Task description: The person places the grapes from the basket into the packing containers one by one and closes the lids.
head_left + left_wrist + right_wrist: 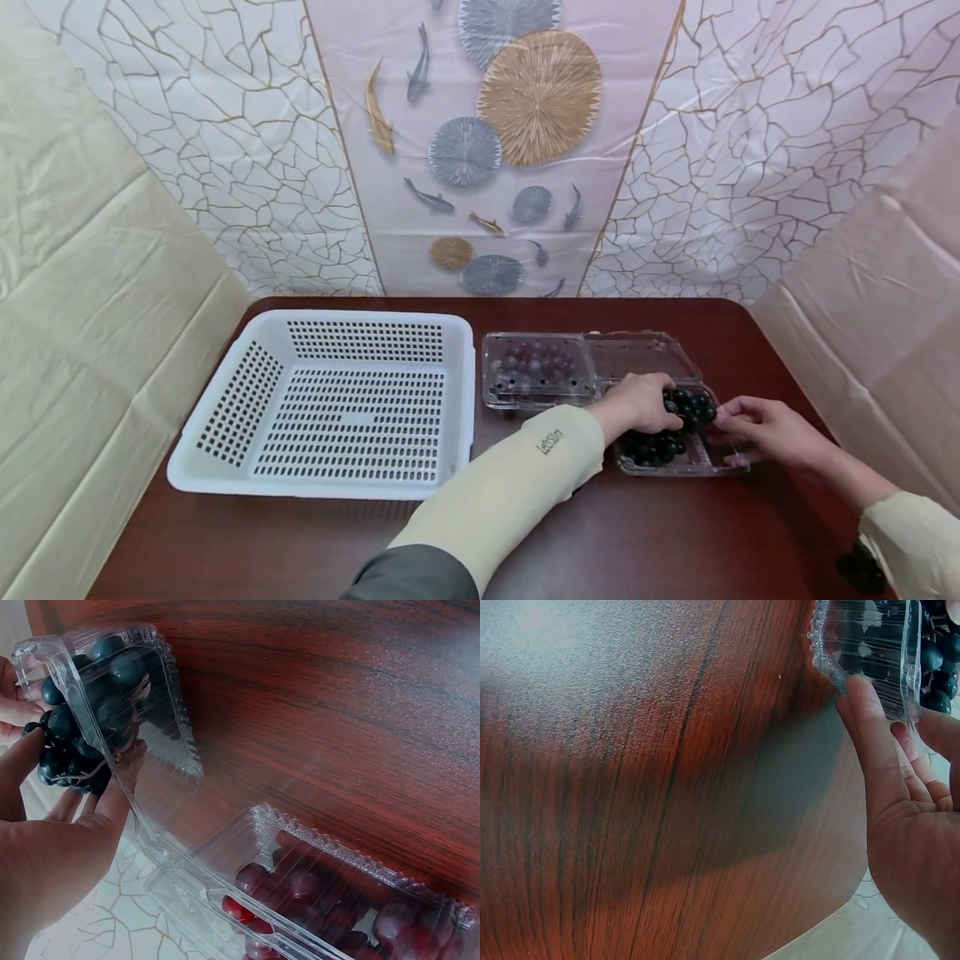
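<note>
In the head view, my left hand (639, 405) reaches into an open clear plastic clamshell box (678, 471) at the right. Its fingers curl round a bunch of black grapes (692, 405), and part of the bunch bulges above the rim. The left wrist view shows the thumb and fingers of this hand on either side of the black grapes (64, 754). My right hand (774, 429) pinches the right edge of the same box. Up close in the right wrist view, the right hand (915, 840) has its thumb and fingers at the ribbed box wall (859, 641).
A white perforated basket (318, 490) stands at the left. Between it and the black grapes sits another clear box holding red grapes (536, 364). The open box's lid (637, 354) lies back behind it. A dark cluster (861, 568) lies by the right sleeve.
</note>
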Demonstrator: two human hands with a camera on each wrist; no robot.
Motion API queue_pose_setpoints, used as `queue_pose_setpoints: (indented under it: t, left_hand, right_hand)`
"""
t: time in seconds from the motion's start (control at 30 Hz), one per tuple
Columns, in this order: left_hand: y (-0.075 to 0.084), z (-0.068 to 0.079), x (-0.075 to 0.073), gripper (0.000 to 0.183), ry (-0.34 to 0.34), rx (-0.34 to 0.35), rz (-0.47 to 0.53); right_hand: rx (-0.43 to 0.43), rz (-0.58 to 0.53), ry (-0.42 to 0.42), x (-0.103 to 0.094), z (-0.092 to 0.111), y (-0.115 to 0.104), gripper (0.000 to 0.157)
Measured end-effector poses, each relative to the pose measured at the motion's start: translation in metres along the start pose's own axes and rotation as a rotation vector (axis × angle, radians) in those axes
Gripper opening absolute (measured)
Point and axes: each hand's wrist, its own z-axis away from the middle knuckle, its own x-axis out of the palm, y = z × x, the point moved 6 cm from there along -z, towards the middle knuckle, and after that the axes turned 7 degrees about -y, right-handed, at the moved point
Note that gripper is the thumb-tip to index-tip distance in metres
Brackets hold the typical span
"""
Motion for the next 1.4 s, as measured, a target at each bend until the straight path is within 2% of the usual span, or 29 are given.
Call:
queue_pose_setpoints:
  t: [0.17,0.3,0.53,0.7,0.9,0.97,1.0,1.1,1.2,1.23,1.27,1.33,1.4]
  left_hand:
    - [-0.003,0.004,-0.001,0.052,-0.02,0.012,0.034]
    - [-0.002,0.01,-0.005,0.051,-0.009,0.024,0.021]
    - [-0.006,0.023,-0.014,0.052,0.0,0.018,0.013]
    - [-0.01,0.035,-0.022,0.052,0.026,0.017,0.048]
    - [-0.017,0.048,-0.024,0.05,0.072,0.035,0.104]
    - [-0.02,0.053,-0.022,0.05,0.083,0.046,0.122]
    - [-0.025,0.045,-0.012,0.05,0.111,0.045,0.117]
    - [-0.029,0.056,-0.006,0.05,0.149,0.04,0.165]
    - [-0.033,0.067,0.002,0.05,0.203,-0.003,0.227]
    - [-0.033,0.08,-0.003,0.049,0.205,-0.015,0.268]
    - [-0.036,0.081,0.002,0.049,0.232,-0.025,0.296]
    - [-0.043,0.079,0.012,0.049,0.294,-0.034,0.343]
    - [-0.054,0.069,0.027,0.046,0.376,-0.019,0.354]
  right_hand:
    - [-0.004,0.007,0.012,0.0,0.0,0.001,0.026]
    - [-0.008,0.006,0.01,-0.001,0.0,0.001,0.026]
    - [-0.003,-0.057,-0.021,0.0,0.002,0.003,0.023]
    - [-0.003,-0.085,-0.037,-0.002,0.001,0.006,0.017]
    - [-0.024,-0.104,-0.049,-0.002,0.002,0.008,0.013]
    - [-0.035,-0.124,-0.059,-0.002,0.002,0.008,0.014]
    - [-0.037,-0.13,-0.064,-0.002,0.002,0.008,0.014]
    - [-0.039,-0.147,-0.078,-0.003,0.002,0.009,0.016]
    - [-0.03,-0.153,-0.084,-0.005,0.002,0.01,0.018]
    - [-0.025,-0.155,-0.085,-0.005,0.002,0.011,0.018]
    - [-0.02,-0.154,-0.086,-0.006,0.001,0.012,0.019]
    - [-0.007,-0.151,-0.087,-0.008,0.0,0.014,0.02]
    - [0.001,-0.151,-0.094,-0.009,-0.001,0.015,0.022]
